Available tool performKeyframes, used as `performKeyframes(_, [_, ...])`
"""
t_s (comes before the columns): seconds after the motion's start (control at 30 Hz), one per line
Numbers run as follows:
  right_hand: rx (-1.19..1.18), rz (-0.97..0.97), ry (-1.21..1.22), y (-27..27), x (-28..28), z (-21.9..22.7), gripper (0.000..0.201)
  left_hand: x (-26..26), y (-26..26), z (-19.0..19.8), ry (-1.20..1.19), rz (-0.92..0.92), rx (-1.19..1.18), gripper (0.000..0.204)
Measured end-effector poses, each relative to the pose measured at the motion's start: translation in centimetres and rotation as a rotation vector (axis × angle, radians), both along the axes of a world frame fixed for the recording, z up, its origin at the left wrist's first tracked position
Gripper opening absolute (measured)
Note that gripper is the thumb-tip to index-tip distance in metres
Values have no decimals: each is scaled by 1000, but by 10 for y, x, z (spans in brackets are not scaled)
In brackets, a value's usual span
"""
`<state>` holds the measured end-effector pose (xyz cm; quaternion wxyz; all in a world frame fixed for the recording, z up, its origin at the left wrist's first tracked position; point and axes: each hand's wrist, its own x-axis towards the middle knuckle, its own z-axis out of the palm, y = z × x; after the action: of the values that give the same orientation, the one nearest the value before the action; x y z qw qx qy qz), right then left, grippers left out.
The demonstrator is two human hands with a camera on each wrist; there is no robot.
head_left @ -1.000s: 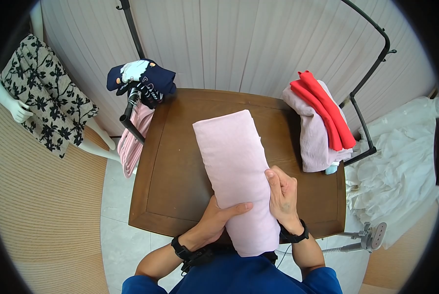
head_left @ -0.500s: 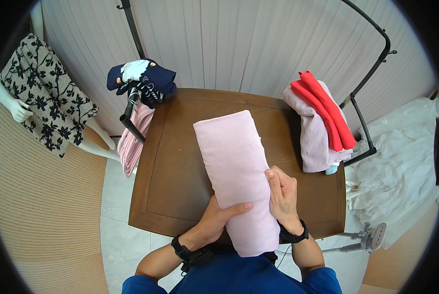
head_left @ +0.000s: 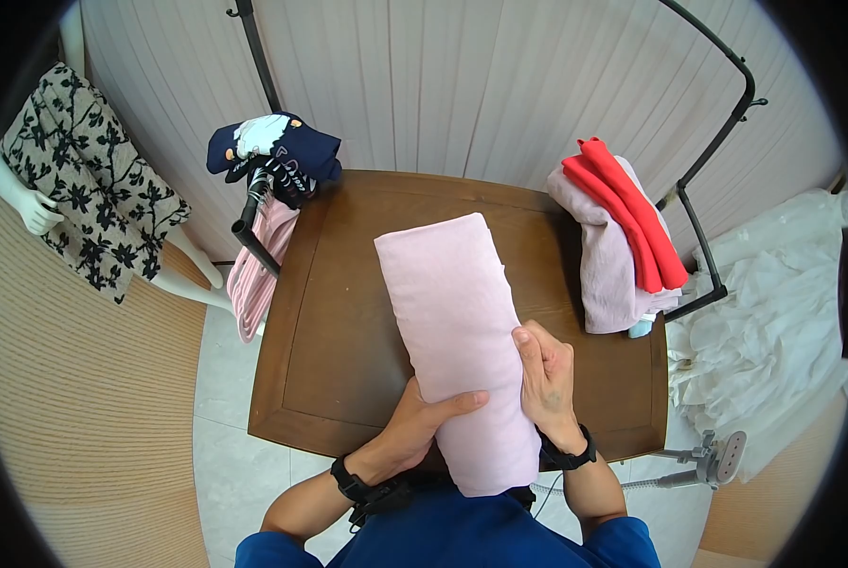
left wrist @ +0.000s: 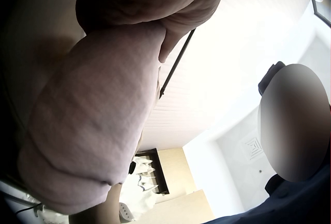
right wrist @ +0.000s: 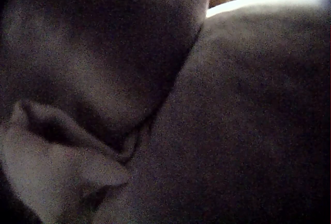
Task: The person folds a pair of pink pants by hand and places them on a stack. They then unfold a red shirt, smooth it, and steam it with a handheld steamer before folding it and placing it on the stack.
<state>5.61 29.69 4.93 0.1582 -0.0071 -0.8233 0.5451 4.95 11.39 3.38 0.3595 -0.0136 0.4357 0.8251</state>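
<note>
A folded pale pink cloth (head_left: 447, 293) forms a long, thick bundle, held over the near half of the brown table (head_left: 334, 350). My left hand (head_left: 419, 421) holds its left side, thumb lying across the top and the other fingers hidden beneath. On the right edge, my right hand (head_left: 547, 383) grips the bundle with its thumb on top and fingers bent. In the left wrist view the rounded near end of the pink cloth (left wrist: 93, 110) hangs below the left hand (left wrist: 155, 1). Dark close folds of the cloth (right wrist: 248, 110) fill the right wrist view.
At the table's back right, a red folded garment (head_left: 627, 222) lies on a pale pink one (head_left: 606, 270). Dark clothes (head_left: 301, 151) and pink hangers (head_left: 258, 275) are on the left rack. A white dress (head_left: 765, 303) and a steamer head (head_left: 725, 457) stand right; a clothed mannequin (head_left: 92, 189) stands left.
</note>
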Motion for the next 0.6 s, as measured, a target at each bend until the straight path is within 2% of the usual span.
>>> performKeyframes(0.5, [1,4,-6,0,0,1,36,1,0,-2,8,-13,-3,71])
performKeyframes(0.6, [5,11,-19,-1,1,0,35,1,0,-1,-50,34,41,68])
